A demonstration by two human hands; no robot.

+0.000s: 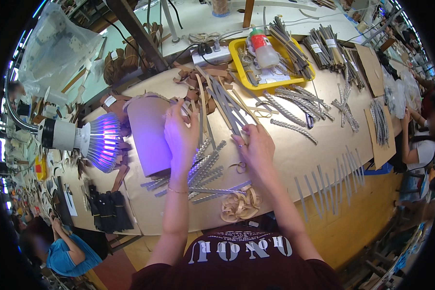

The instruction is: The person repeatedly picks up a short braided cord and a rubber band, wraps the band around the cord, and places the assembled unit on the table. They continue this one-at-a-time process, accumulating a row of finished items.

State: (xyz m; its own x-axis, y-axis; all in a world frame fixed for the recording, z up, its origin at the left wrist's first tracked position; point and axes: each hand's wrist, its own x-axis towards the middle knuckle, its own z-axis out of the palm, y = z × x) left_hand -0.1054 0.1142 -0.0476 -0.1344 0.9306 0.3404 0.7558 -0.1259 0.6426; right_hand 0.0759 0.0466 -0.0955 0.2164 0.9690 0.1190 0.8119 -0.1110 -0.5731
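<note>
My left hand [181, 133] is raised at the right edge of a brown curved form [147, 128], overlapping it. Its thumb and fingers are apart, and nothing shows between them. Further right, my right hand [257, 147] pinches the near end of a grey strap [229, 108], which lies among other grey and tan strips. Below and between my hands is a loose pile of braided silver straps [205, 169]. Coiled tan strips [240, 205] lie close to my body. A lamp [99, 140] casts purple light on the form and my left hand.
A yellow tray [234, 58] holds a bottle [265, 50] and small items. Braided straps [299, 104] and strip bundles [331, 46] lie to the right. Grey strips [331, 191] line the front edge. Black pieces [110, 210] lie left. Other people sit at both sides.
</note>
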